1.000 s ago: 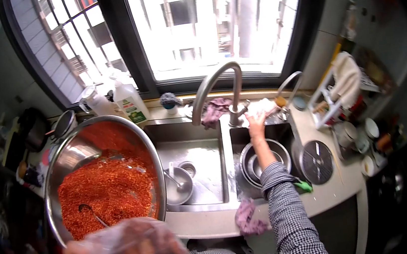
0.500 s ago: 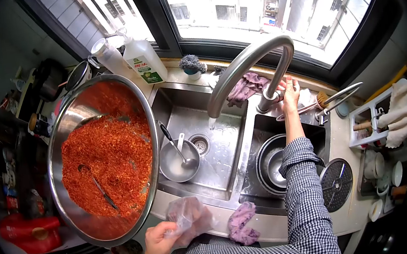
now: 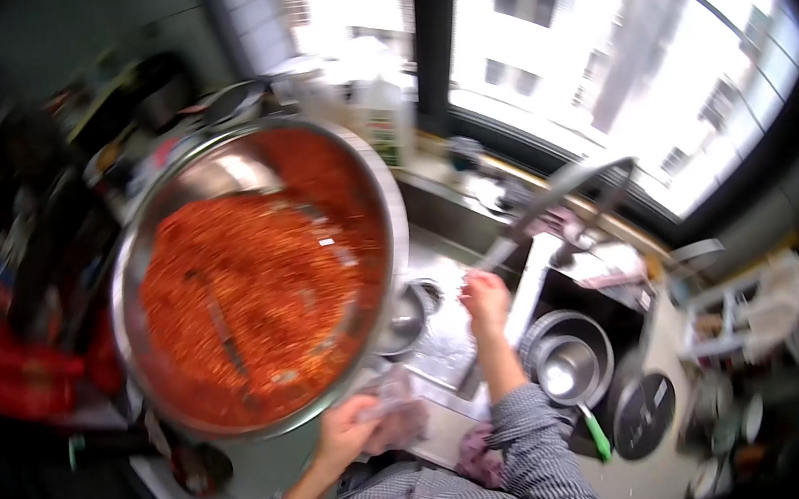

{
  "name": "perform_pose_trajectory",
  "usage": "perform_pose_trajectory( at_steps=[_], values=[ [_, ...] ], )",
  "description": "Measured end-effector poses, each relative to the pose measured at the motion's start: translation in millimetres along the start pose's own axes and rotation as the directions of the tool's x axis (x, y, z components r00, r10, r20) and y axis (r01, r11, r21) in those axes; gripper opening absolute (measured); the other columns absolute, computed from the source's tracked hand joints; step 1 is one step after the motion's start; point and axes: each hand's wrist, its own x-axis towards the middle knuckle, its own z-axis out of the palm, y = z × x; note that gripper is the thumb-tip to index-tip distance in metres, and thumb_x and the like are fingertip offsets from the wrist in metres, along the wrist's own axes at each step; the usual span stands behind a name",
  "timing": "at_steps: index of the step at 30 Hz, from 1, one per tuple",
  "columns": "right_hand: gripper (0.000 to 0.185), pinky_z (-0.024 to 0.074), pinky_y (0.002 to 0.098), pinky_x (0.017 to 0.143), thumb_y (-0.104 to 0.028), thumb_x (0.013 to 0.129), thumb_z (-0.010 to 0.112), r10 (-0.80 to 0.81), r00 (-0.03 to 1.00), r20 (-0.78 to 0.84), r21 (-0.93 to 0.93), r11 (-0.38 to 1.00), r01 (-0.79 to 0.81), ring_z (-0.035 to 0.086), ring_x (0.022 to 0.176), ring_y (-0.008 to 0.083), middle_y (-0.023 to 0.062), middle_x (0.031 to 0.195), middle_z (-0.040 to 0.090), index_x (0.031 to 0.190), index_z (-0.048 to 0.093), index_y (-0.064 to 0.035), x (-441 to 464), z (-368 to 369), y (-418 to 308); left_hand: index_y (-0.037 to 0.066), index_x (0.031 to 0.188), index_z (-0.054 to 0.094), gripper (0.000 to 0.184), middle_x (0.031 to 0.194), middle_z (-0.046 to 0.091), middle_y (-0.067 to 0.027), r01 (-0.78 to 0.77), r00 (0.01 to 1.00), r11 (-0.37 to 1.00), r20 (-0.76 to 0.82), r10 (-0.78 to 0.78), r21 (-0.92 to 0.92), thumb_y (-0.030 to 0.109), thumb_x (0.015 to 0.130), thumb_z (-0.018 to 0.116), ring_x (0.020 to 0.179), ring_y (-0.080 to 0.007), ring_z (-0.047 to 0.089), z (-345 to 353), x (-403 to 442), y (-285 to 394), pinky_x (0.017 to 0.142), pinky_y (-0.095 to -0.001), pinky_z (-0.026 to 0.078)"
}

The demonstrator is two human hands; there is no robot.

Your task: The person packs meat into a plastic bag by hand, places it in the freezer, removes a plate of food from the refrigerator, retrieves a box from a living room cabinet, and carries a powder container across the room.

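My left hand (image 3: 345,433) is closed on a crumpled piece of thin clear plastic (image 3: 396,412), a bag or a glove, at the counter's front edge. Over the sink (image 3: 445,368), my right hand (image 3: 487,304) hangs beside the lower end of the faucet (image 3: 551,198). Its fingers are smeared by motion, and I cannot tell whether they touch the spout. To the left stands a large steel bowl (image 3: 392,201) holding red chili flakes (image 3: 267,294), with a spoon (image 3: 218,319) lying in them. A small metal pan (image 3: 403,323) is in the sink, partly hidden by the bowl.
In the right basin sit nested steel pots (image 3: 570,358), with a green handle (image 3: 598,436) beside them. A black perforated disc (image 3: 645,414) lies on the right counter. A purple cloth (image 3: 477,453) is at the front edge. A white bottle (image 3: 385,118) stands behind the bowl.
My right hand has left the faucet's base and come left and nearer, over the sink. The view has turned, blurring the scene. My left hand still holds the plastic.
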Motion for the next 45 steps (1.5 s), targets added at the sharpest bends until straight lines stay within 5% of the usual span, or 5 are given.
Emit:
perform_pose_trajectory(
  at_steps=[5, 15, 26, 32, 45],
  values=[
    [0.016, 0.0273, 0.0185, 0.033, -0.016, 0.084, 0.058, 0.063, 0.992, 0.106, -0.052, 0.997, -0.057, 0.037, 0.041, 0.0038, -0.0059, 0.051, 0.04, 0.07, 0.05, -0.0123, 30, -9, 5, 0.005, 0.094, 0.058, 0.012, 0.072, 0.059, -0.0003, -0.116, 0.993, 0.992, 0.021, 0.115, 0.048, 0.01, 0.083, 0.056, 0.063, -0.008, 0.055, -1, 3, -10, 0.055, -0.0248, 0.045],
    [0.025, 0.0495, 0.0241, 0.057, 0.006, 0.079, 0.053, 0.046, 0.964, 0.261, -0.031, 0.999, -0.04, 0.058, 0.067, 0.0166, 0.007, 0.078, 0.056, 0.102, 0.049, -0.0005, 48, -32, 3, 0.007, 0.088, 0.058, 0.011, 0.067, 0.06, -0.0129, -0.313, 0.927, 0.928, -0.151, 0.345, 0.201, 0.01, 0.078, 0.058, 0.062, -0.0264, 0.062, 4, -1, -10, 0.055, -0.0354, 0.045],
    [0.019, 0.0185, 0.0195, 0.03, -0.027, 0.086, 0.056, 0.033, 0.971, 0.237, -0.3, 0.953, 0.041, 0.026, 0.036, 0.0023, -0.0079, 0.048, 0.029, 0.071, 0.05, -0.017, 41, -33, -6, 0.007, 0.087, 0.058, 0.01, 0.063, 0.059, -0.012, -0.297, 0.934, 0.931, -0.137, 0.329, 0.211, 0.014, 0.081, 0.059, 0.054, -0.0218, 0.059, 3, -4, -20, 0.051, -0.0329, 0.045],
    [0.029, 0.0302, 0.024, 0.034, -0.004, 0.07, 0.059, -0.302, 0.914, 0.272, -0.398, 0.829, 0.393, 0.033, 0.037, 0.0085, -0.0041, 0.048, 0.037, 0.056, 0.037, -0.0145, 31, -31, -1, 0.002, 0.091, 0.059, 0.011, 0.072, 0.065, -0.008, -0.249, 0.962, 0.963, -0.088, 0.258, 0.103, 0.009, 0.083, 0.056, 0.065, -0.0111, 0.062, -1, -5, -25, 0.057, -0.0258, 0.049],
    [0.012, 0.0508, 0.0267, 0.058, -0.001, 0.074, 0.062, -0.029, 0.983, 0.181, -0.355, 0.93, 0.092, 0.059, 0.067, 0.0128, 0.0033, 0.075, 0.06, 0.082, 0.056, -0.0078, -9, -13, -8, 0.0, 0.086, 0.058, 0.009, 0.07, 0.061, -0.0084, -0.201, 0.979, 0.978, -0.027, 0.203, 0.055, 0.001, 0.077, 0.059, 0.064, -0.0142, 0.06, -10, -1, -16, 0.057, -0.0258, 0.045]
  ],
)
